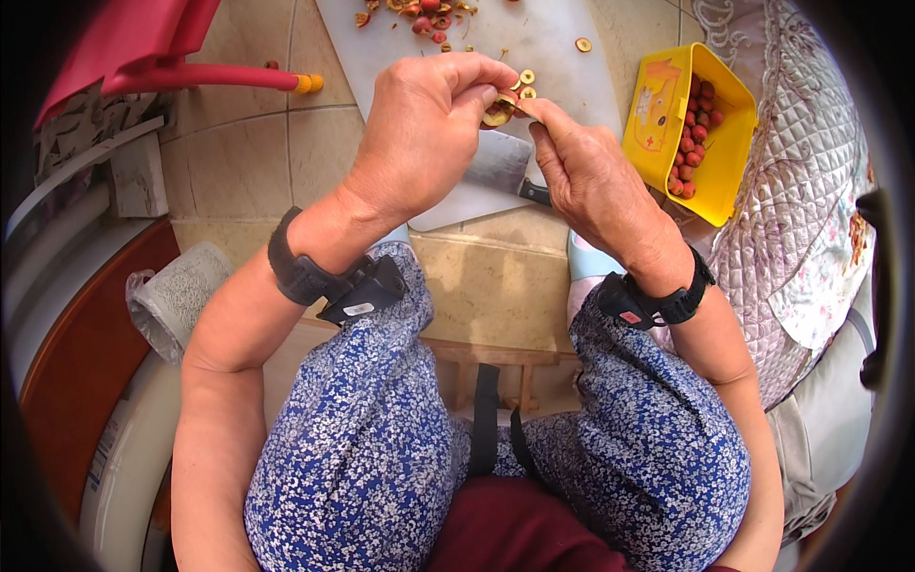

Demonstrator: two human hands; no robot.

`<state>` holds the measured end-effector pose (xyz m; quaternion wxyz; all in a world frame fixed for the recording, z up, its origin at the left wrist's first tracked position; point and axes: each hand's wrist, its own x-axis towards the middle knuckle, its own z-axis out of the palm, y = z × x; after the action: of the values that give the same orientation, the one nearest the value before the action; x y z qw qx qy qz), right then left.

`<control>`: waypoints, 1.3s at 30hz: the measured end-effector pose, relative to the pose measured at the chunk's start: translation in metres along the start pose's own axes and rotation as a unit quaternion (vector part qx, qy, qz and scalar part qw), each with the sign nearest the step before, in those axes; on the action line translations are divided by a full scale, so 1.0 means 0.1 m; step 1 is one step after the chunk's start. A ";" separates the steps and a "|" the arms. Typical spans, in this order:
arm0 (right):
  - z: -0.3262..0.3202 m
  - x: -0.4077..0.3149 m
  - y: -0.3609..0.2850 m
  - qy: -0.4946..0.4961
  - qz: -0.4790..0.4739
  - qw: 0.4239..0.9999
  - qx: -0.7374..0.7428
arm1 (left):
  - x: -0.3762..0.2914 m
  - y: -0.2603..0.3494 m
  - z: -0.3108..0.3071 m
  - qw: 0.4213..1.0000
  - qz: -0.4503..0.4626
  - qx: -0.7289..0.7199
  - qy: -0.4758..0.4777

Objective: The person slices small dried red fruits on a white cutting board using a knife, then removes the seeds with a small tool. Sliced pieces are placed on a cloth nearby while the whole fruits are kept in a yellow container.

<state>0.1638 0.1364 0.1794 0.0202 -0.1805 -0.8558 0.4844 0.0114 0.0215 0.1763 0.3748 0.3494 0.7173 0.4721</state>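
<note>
My left hand (pixel 422 136) pinches a cut hawthorn fruit (pixel 498 114) between thumb and fingertips, with its pale cut face showing. Against that fruit, my right hand (pixel 597 164) grips a small thin tool (pixel 527 111), mostly hidden by the fingers. Both hands are above a white cutting board (pixel 565 64). Beneath them a cleaver (pixel 497 164) lies flat on the board, its black handle partly under my right hand. Pale fruit slices (pixel 527 76) lie just beyond my fingertips. Farther up the board sits a heap of red fruit pieces and scraps (pixel 429 14).
At the right, a yellow plastic box (pixel 654 107) holds several whole red fruits (pixel 692 143). Beside it is a quilted cover (pixel 786 179). A red plastic object with a yellow-tipped bar (pixel 214 77) stands at upper left on the tiled floor (pixel 243 157). A patterned paper roll (pixel 186 293) lies left.
</note>
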 end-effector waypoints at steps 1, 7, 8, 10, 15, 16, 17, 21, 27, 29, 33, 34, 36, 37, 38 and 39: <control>0.00 0.00 0.02 0.000 -0.008 1.000 -0.006 | 0.00 0.00 0.00 1.000 0.002 0.009 -0.002; 0.09 0.00 0.12 0.015 -0.063 0.997 -0.046 | 0.02 -0.01 -0.02 1.000 -0.013 -0.007 -0.020; 0.10 0.00 0.14 0.020 -0.073 0.996 -0.052 | 0.02 -0.02 -0.02 0.999 -0.020 -0.016 -0.024; 0.11 -0.01 0.17 0.016 -0.074 0.994 -0.083 | 0.04 -0.05 -0.03 0.999 -0.010 0.014 -0.032; 0.12 0.00 0.16 0.012 -0.060 0.992 -0.115 | 0.12 -0.13 -0.03 1.000 0.013 0.004 -0.025; 0.12 0.01 0.15 0.018 -0.055 0.993 -0.105 | 0.15 -0.13 -0.04 0.999 0.007 0.001 -0.036; 0.11 0.04 0.13 0.022 -0.042 0.994 -0.100 | 0.19 -0.13 -0.05 0.999 -0.004 0.000 -0.048; 0.02 0.13 0.09 0.063 0.055 0.996 0.008 | 0.28 -0.09 -0.04 0.963 -0.080 -0.247 -0.073; 0.04 0.20 0.08 0.064 0.117 0.973 0.191 | 0.17 -0.16 0.25 0.924 -0.054 -0.378 -0.013; 0.04 0.17 0.11 0.049 0.139 0.973 0.180 | 0.16 -0.20 0.26 0.938 -0.043 -0.345 -0.013; 0.06 0.12 0.15 0.063 0.089 0.979 0.172 | 0.16 -0.21 0.24 0.958 -0.036 -0.282 -0.026; 0.05 0.11 0.16 0.058 0.090 0.982 0.154 | 0.16 -0.21 0.23 0.961 -0.034 -0.271 -0.031; 0.02 0.10 0.17 0.046 0.089 0.988 0.117 | 0.17 -0.21 0.21 0.967 -0.033 -0.250 -0.042; 0.02 0.11 0.17 0.047 0.069 0.991 0.101 | 0.17 -0.21 0.20 0.969 -0.028 -0.241 -0.047; 0.01 0.12 0.18 0.049 0.047 0.994 0.085 | 0.18 -0.21 0.19 0.970 -0.030 -0.234 -0.053; 0.00 0.14 0.19 0.051 0.026 0.996 0.069 | 0.18 -0.21 0.18 0.972 -0.029 -0.227 -0.058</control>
<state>0.1565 0.1495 0.1620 0.0636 -0.2254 -0.8131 0.5329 0.0153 0.0380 0.1478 0.4988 0.2612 0.5783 0.5904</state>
